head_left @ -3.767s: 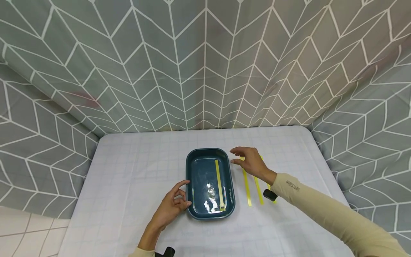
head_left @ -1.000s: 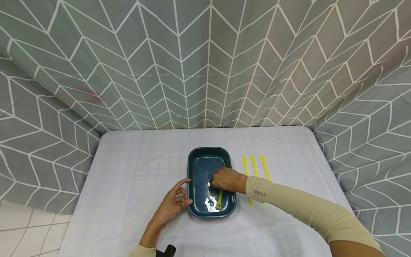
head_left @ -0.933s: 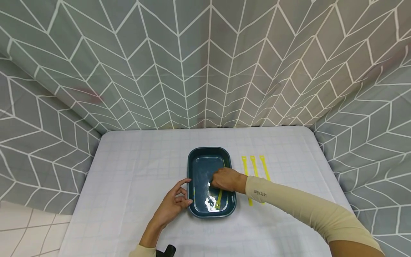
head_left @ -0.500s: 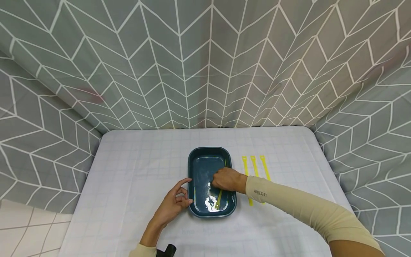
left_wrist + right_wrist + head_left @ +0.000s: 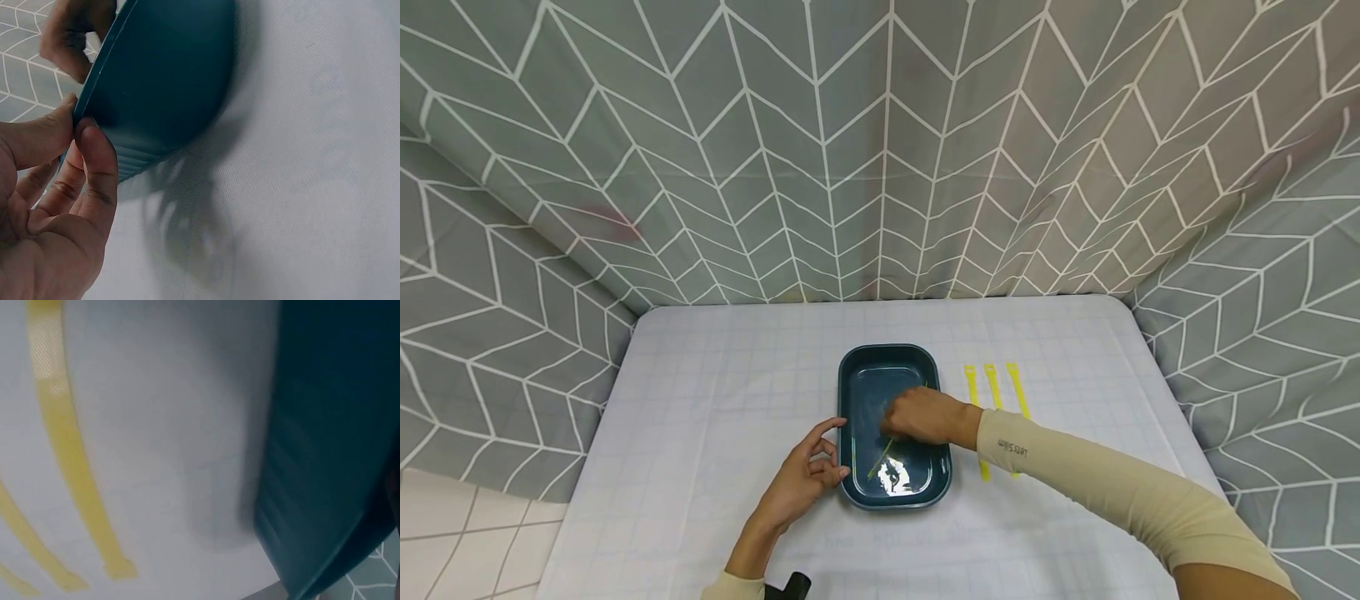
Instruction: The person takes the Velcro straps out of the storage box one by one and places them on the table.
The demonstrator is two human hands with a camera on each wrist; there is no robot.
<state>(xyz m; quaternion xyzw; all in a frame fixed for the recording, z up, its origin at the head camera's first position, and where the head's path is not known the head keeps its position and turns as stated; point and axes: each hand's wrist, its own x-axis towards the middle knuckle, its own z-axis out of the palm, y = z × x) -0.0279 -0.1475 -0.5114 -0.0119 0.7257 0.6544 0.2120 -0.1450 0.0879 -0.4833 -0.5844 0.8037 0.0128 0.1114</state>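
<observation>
A dark blue rectangular tray [image 5: 895,505] sits on the white-covered table. My right hand [image 5: 922,414] reaches inside it, fingers curled, pinching a yellow cable tie [image 5: 881,462] whose lower end slants to the left. The hand covers the tie's middle. My left hand [image 5: 805,472] is at the tray's left side, thumb and index fingertips apart and touching its rim; the left wrist view also shows these fingers [image 5: 94,169] against the rim. Three more yellow cable ties, one of them the nearest cable tie [image 5: 78,456], lie right of the tray, partly under my right sleeve.
The white tablecloth [image 5: 722,375] surrounds the tray. A grey curtain [image 5: 850,167] with white herringbone lines hangs behind the table and at both sides. A black wrist device [image 5: 788,586] shows below my left hand.
My right hand went from beside the tray into it and took hold of the cable tie there. In the last half second it shifted slightly left, swinging the tie's lower end left.
</observation>
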